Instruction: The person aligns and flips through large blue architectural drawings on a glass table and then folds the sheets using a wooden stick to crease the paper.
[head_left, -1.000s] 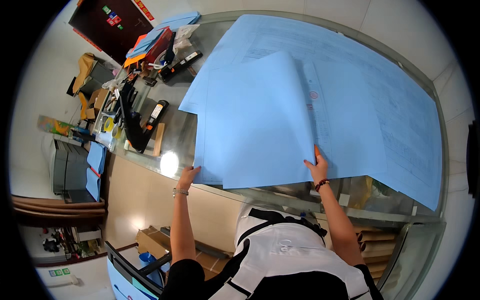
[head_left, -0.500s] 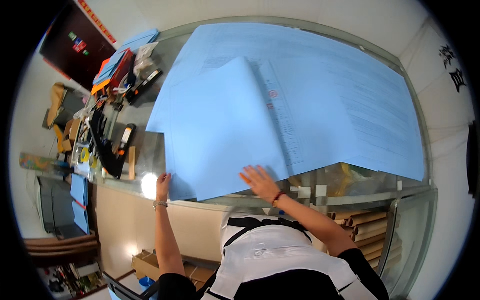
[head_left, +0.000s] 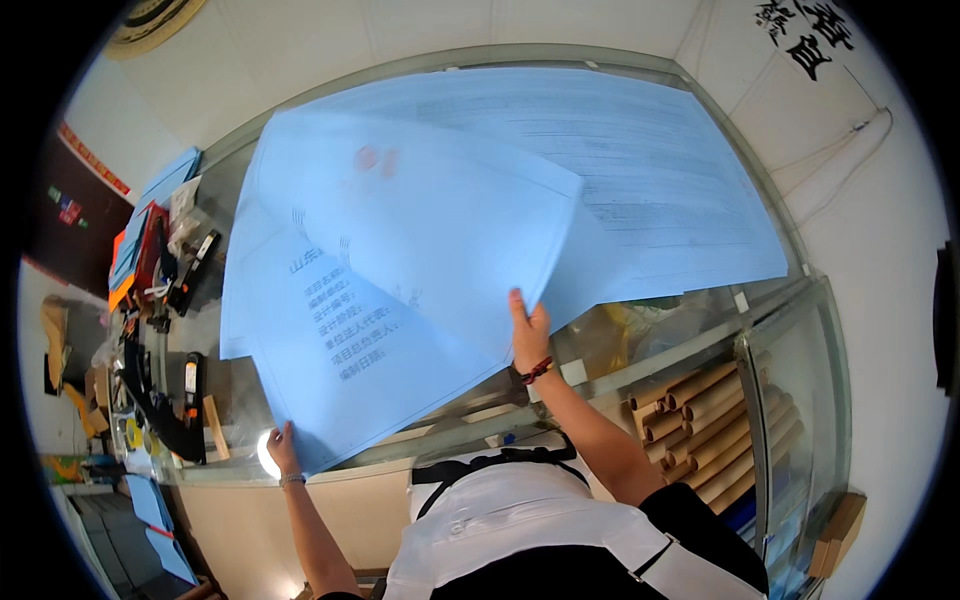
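Large light-blue printed paper sheets point(head_left: 680, 200) lie stacked across a glass-topped counter. My right hand point(head_left: 530, 335) pinches the near right edge of the top blue sheet point(head_left: 450, 190), which bends up off the stack and slants across it. Beneath its fold shows a blue sheet with several short lines of dark print point(head_left: 350, 325). At the near left corner of the sheets, my left hand point(head_left: 284, 450) has thumb and fingers closed on the paper. Faint reddish marks show on the far part of the raised sheet.
Along the counter's left side lie black staplers point(head_left: 195, 272), a wooden strip point(head_left: 215, 428) and a red box point(head_left: 148, 250) under blue papers. Brown cardboard tubes point(head_left: 700, 420) fill a shelf below the counter's right part. The counter's metal-framed edge point(head_left: 640, 375) runs in front of me.
My right hand has gone from lying spread on the top sheet to pinching and raising its edge. Lines of print now show. The left hand stays at the corner; the view has turned.
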